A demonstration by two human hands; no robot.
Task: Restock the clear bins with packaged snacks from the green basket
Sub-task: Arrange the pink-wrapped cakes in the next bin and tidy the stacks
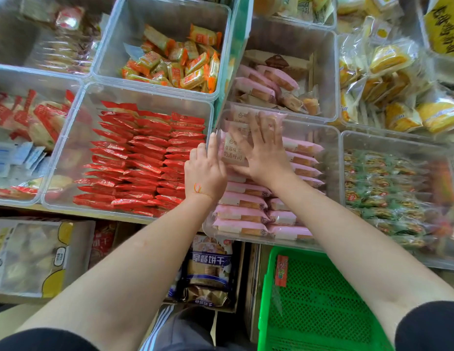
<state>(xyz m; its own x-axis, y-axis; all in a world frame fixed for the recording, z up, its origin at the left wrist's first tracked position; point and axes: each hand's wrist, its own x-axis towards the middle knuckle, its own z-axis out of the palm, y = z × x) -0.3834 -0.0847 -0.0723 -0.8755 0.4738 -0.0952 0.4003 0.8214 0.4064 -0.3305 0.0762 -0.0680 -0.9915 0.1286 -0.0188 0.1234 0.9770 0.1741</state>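
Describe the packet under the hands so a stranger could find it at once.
Start at the green basket at the bottom; the clear bin just above it holds rows of pink packets. At that bin's far left end, both hands handle one packet. Unlike the pink rows, it shows a pale face with dark printed characters.

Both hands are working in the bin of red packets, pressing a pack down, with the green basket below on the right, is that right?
Not quite. The head view shows both hands, left hand and right hand, on a pale pack in the bin of pink packets, not the red packets beside it. The green basket is below on the right, as you said.
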